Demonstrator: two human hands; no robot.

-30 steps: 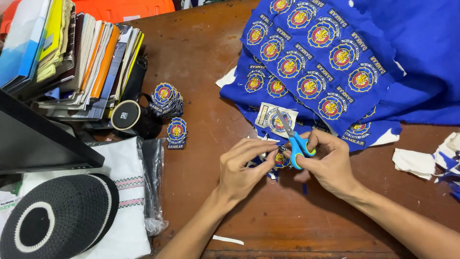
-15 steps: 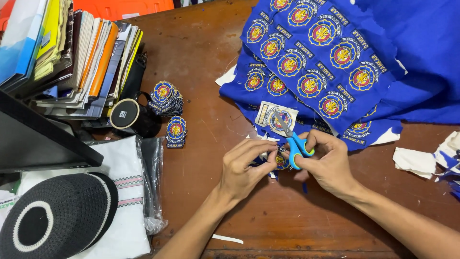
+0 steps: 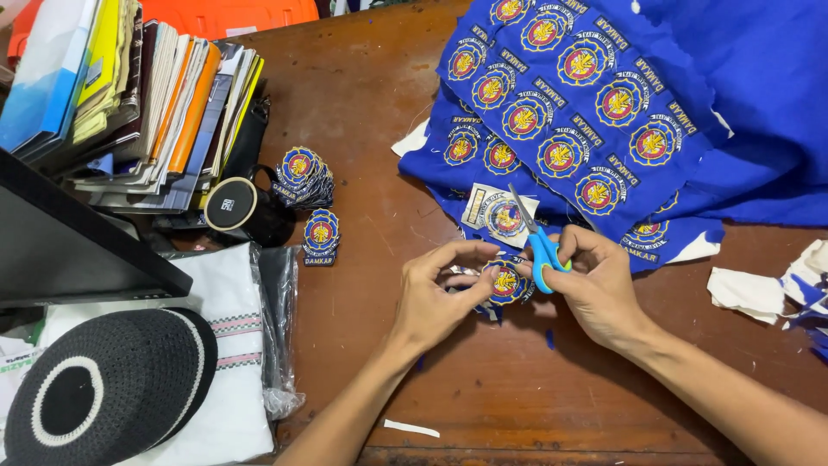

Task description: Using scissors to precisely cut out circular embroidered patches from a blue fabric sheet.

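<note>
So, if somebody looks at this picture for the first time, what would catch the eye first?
Probably the two hands at the middle: the left hand pinches a round embroidered patch while the right hand works blue-handled scissors at it. Behind them, at the top right, lies a bright blue cloth covered with rows of the same patches. At the bottom left a black knitted cap with a white ring also stands out.

Single head-worn view, steeply downward and close over the wooden table (image 3: 362, 112), facing its far edge.
</note>
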